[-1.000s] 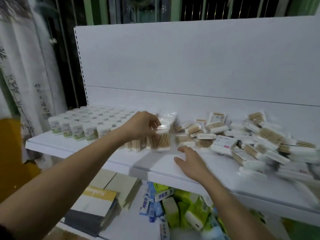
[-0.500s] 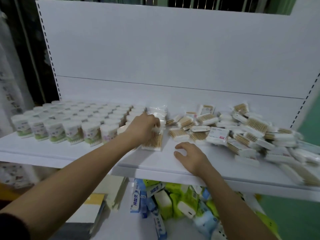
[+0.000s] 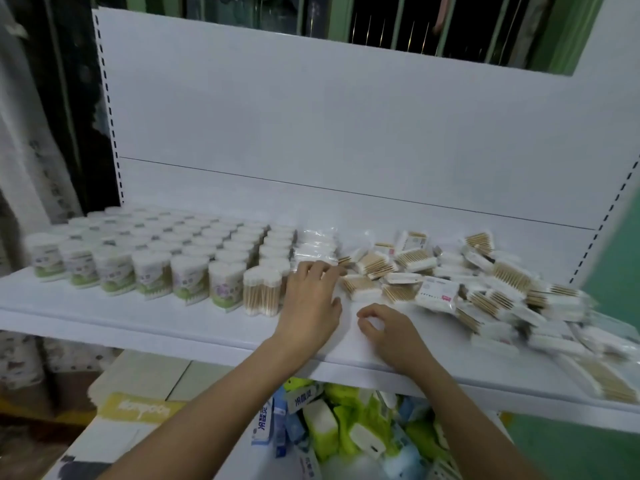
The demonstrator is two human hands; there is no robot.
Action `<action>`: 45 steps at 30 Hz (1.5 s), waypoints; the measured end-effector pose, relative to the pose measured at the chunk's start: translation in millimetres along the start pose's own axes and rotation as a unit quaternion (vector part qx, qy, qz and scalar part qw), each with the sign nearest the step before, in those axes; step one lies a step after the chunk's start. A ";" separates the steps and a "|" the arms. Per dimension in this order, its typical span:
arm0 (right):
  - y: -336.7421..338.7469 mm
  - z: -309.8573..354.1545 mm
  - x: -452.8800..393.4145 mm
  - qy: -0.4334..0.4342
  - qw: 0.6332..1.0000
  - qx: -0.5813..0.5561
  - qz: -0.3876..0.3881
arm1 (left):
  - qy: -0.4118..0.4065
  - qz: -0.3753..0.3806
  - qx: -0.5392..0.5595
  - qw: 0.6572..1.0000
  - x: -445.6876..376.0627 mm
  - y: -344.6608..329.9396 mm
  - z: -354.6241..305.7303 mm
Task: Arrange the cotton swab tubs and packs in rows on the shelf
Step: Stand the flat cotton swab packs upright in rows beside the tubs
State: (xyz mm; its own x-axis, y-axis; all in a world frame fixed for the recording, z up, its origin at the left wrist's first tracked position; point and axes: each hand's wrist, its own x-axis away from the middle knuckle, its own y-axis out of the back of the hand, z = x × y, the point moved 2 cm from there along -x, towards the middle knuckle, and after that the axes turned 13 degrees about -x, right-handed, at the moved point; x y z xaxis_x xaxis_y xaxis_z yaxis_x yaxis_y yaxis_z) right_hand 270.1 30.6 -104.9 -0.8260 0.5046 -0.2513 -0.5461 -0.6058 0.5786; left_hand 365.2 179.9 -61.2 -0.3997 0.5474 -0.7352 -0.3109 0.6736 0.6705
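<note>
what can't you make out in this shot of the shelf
Head view only:
- Whatever lies under the left hand: its palm covers it.
- Print on the tubs: too small and blurred.
- The loose packs at far right: cut off by the frame edge.
- Right hand fingertips: curled under.

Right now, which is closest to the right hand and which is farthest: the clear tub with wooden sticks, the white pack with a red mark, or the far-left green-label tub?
Measured from the right hand in the head view:
1. White pack with a red mark, just up and to the right of it.
2. Clear tub with wooden sticks, to the left, past the left hand.
3. Far-left green-label tub, at the shelf's left end.
</note>
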 end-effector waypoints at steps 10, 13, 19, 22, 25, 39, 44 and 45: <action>68.1 23.3 -53.8 0.037 0.988 -0.141 -0.055 | 0.103 0.109 0.082 0.985 -78.7 -35.9 -14.9; 92.6 31.4 -88.6 0.047 0.996 -0.056 -0.044 | 0.121 0.173 0.038 0.977 -120.4 -59.2 -8.6; 116.5 21.9 -140.8 0.060 0.994 0.087 -0.002 | 0.174 0.271 0.004 0.947 -169.3 -108.5 -5.4; 117.4 12.0 -161.3 0.062 0.992 0.107 0.023 | 0.167 0.310 -0.058 0.934 -176.6 -128.9 -11.9; 117.6 4.5 -174.1 0.057 0.992 0.096 0.064 | 0.177 0.329 -0.095 0.923 -176.6 -144.3 -13.6; 143.0 -6.7 -163.6 0.012 0.983 -0.172 0.057 | 0.266 0.186 0.264 0.908 -201.1 -54.0 -10.6; 137.7 5.8 -149.2 -0.041 0.924 -0.360 0.124 | 0.247 0.229 0.360 0.870 -193.8 -20.3 -15.2; 137.4 8.1 -146.1 -0.051 0.908 -0.394 0.132 | 0.239 0.236 0.362 0.869 -192.3 -16.6 -15.8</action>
State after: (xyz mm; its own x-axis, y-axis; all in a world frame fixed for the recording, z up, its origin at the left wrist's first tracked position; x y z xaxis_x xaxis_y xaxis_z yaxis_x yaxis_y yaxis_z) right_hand 316.8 -121.4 17.6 -0.9476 0.3073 -0.0874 -0.2940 -0.9458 -0.1377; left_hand 433.6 55.7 70.6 -0.7023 0.6949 -0.1542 0.5402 0.6614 0.5203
